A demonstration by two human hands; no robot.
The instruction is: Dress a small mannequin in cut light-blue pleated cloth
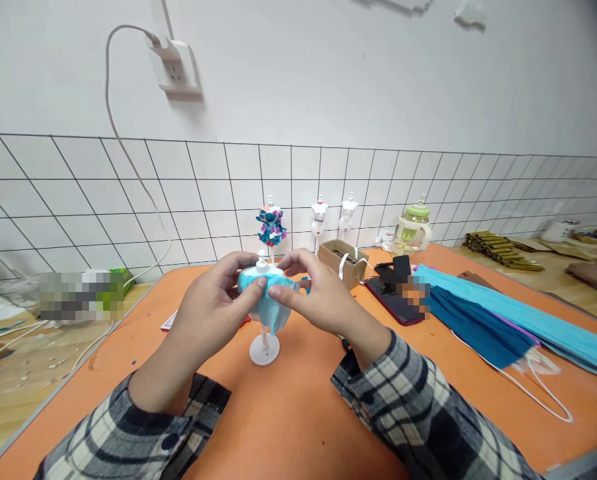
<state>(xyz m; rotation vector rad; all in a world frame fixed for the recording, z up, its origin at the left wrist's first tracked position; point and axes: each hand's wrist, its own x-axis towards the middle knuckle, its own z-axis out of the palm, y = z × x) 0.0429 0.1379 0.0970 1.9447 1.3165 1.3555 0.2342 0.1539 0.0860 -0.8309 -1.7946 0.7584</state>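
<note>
A small white doll mannequin (264, 350) stands upright on its round base in front of me. Light blue fabric (273, 308) is wrapped around its torso and hangs down at the front. On the left side, my left hand (215, 300) is closed on the fabric, its thumb pressing the front and its fingers behind the mannequin. From the right, my right hand (315, 290) pinches the same fabric, thumb near the other thumb. The fingertips behind the torso are partly hidden.
Behind stands a mannequin with blue ruffles (271, 227), then two bare mannequins (319, 217). A cardboard box (353, 270), a phone (395, 303), a green-lidded jug (413, 230) and folded blue cloths (488, 327) lie to the right on the orange table (288, 413).
</note>
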